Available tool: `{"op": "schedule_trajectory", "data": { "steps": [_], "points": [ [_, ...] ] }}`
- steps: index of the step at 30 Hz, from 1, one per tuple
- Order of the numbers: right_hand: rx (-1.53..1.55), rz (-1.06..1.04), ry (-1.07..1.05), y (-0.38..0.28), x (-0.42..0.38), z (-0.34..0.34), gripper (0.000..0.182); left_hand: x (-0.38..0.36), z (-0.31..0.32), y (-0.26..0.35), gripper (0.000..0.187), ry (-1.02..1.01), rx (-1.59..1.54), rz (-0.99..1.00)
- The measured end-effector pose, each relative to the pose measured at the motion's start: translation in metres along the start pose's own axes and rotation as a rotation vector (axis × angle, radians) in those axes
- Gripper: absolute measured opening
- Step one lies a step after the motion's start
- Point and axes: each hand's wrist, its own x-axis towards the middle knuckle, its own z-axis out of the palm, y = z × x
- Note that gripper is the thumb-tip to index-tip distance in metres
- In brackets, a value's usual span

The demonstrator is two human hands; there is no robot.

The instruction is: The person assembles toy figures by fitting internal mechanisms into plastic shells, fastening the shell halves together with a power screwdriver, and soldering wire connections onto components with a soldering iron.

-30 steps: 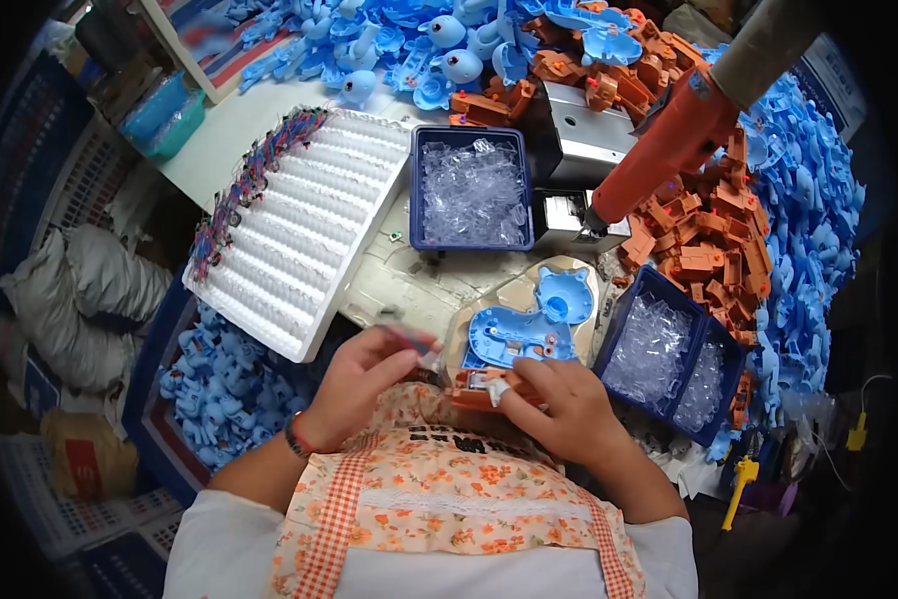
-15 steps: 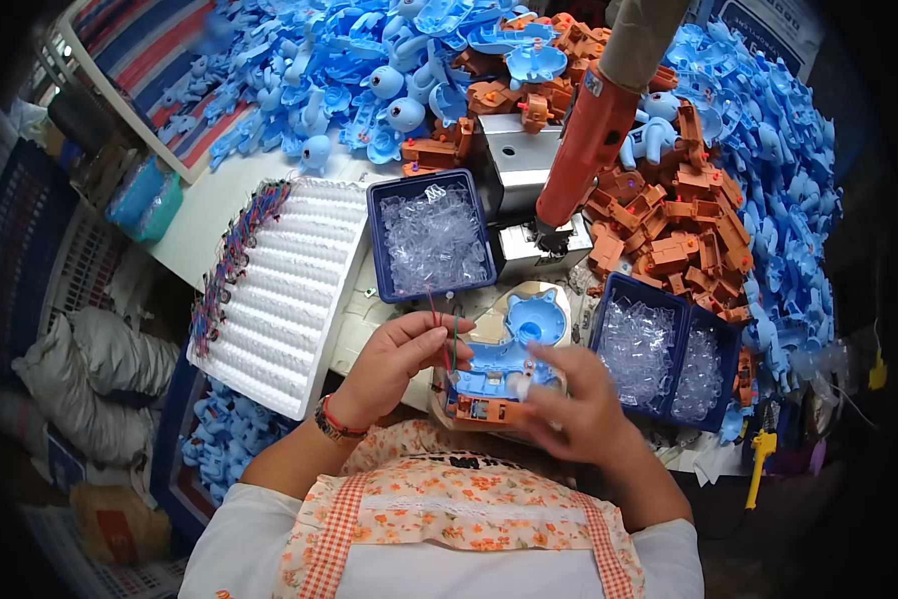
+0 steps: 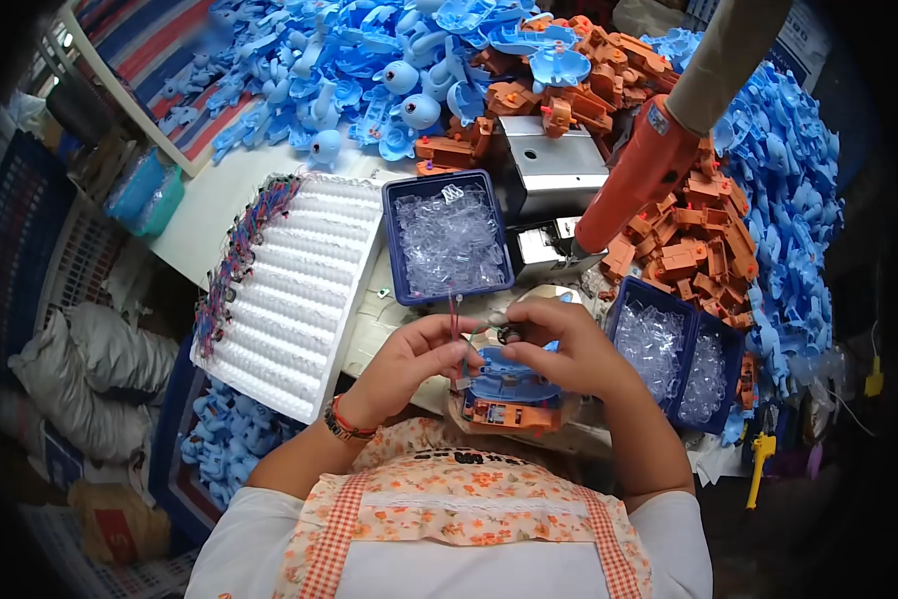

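Note:
Thin red and green wires (image 3: 455, 317) are pinched between the thumb and fingers of my left hand (image 3: 424, 354). My right hand (image 3: 559, 344) pinches a small dark round part (image 3: 509, 333) at the end of the wires, close beside my left fingertips. Just below both hands lies a blue plastic shell (image 3: 509, 377), partly hidden by them. An orange housing (image 3: 512, 414) with small parts inside sits against the shell's near edge.
A dark blue bin (image 3: 502, 290) of clear plastic pieces stands beyond my hands, two more (image 3: 679, 344) to the right. A white ridged tray (image 3: 294, 290) with wired parts is at left. A red tool (image 3: 639, 170) hangs over orange housings (image 3: 684, 255); blue parts (image 3: 319, 60) are heaped behind.
My right hand has moved up and left, off the shell and over to my left hand, and now holds the dark part. The red tool and the bins appear shifted right in view.

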Motion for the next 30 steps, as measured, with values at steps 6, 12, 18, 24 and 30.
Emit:
{"op": "schedule_trajectory", "data": {
  "steps": [6, 12, 18, 24, 30],
  "points": [
    [-0.448, -0.191, 0.085, -0.049, -0.002, 0.012, 0.038, 0.006, 0.006, -0.006, 0.044, -0.127, -0.084, 0.056],
    [-0.359, -0.438, 0.114, -0.056, 0.019, 0.02, 0.028, 0.007, 0.007, -0.012, 0.028, -0.129, 0.028, 0.137],
    [-0.441, -0.298, 0.269, -0.029, 0.022, 0.022, 0.019, 0.005, 0.015, -0.008, 0.029, -0.027, 0.055, 0.04],
    [-0.438, -0.236, 0.248, -0.018, 0.018, 0.021, 0.018, 0.006, 0.017, -0.016, 0.031, -0.03, 0.054, 0.123],
    [-0.329, -0.175, 0.21, -0.015, 0.019, 0.032, 0.018, 0.002, 0.014, -0.019, 0.028, -0.063, 0.026, 0.125]
  ]
}}
